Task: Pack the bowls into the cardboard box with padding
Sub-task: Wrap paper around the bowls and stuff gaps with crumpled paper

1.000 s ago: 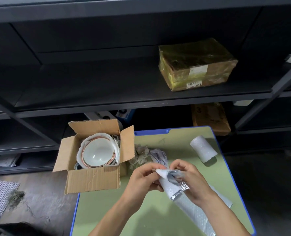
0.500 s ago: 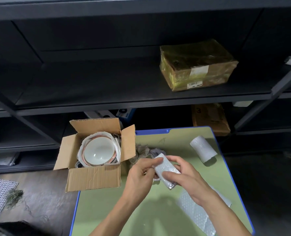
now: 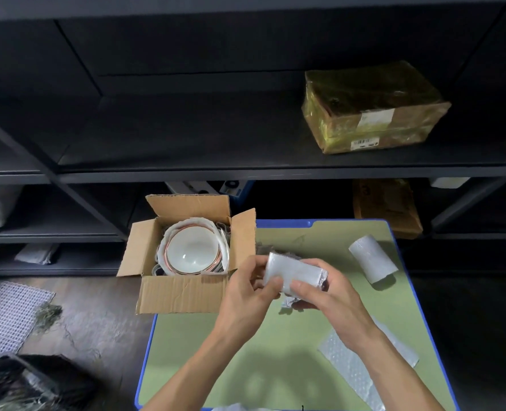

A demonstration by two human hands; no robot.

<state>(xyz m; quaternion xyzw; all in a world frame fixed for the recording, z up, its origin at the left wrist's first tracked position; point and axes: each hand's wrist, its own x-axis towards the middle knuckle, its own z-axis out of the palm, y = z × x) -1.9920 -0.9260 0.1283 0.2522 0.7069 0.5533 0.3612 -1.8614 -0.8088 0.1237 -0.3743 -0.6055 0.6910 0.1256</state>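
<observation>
Bowls (image 3: 192,250) sit stacked in the open cardboard box (image 3: 183,295) at the far left corner of the bench (image 3: 275,366), with white wrap around their rims. Just right of the box, the left grip (image 3: 246,292) and right grip (image 3: 326,295) both pinch a folded wad of bubble wrap (image 3: 293,271) above the bench. A roll (image 3: 371,259) lies far right, and a flat sheet (image 3: 361,360) lies near right.

bg: dark metal shelving (image 3: 186,173) | floor (image 3: 97,327): dark | table (image 3: 275,366): green top, blue rim | light: dim
</observation>
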